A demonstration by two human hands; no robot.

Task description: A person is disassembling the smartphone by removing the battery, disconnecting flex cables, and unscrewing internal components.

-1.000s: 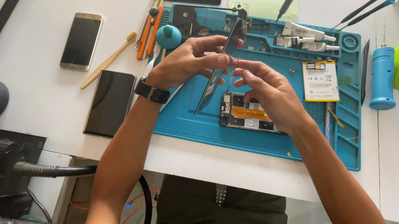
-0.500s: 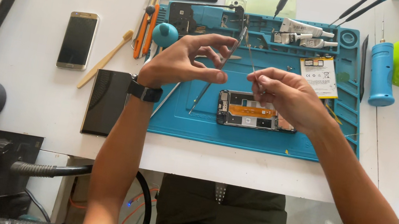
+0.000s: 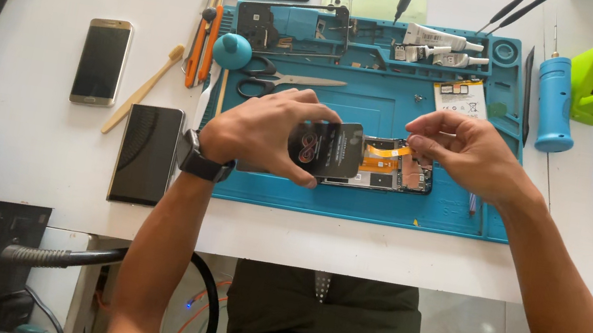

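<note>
You are in the middle of stripping down an opened phone, which lies face-down on the blue repair mat with its orange flex cable and boards exposed. Your left hand pinches a dark rectangular cover plate with a looped coil on it, thumb under its lower edge and fingers curled over the top, holding it tilted just above the phone's left end. Your right hand hovers over the phone's right end, at about 3 o'clock from the plate, its fingertips drawn close together as if nipping something very small; what it grips, if anything, is too small to tell.

By my judgement the plate is either coming off or going on, so the next move calls for steady handling that keeps its edge clear of the flex cable.

Scissors lie at 12 o'clock from your left hand, and a black phone rests on the white surface at 9 o'clock.
</note>
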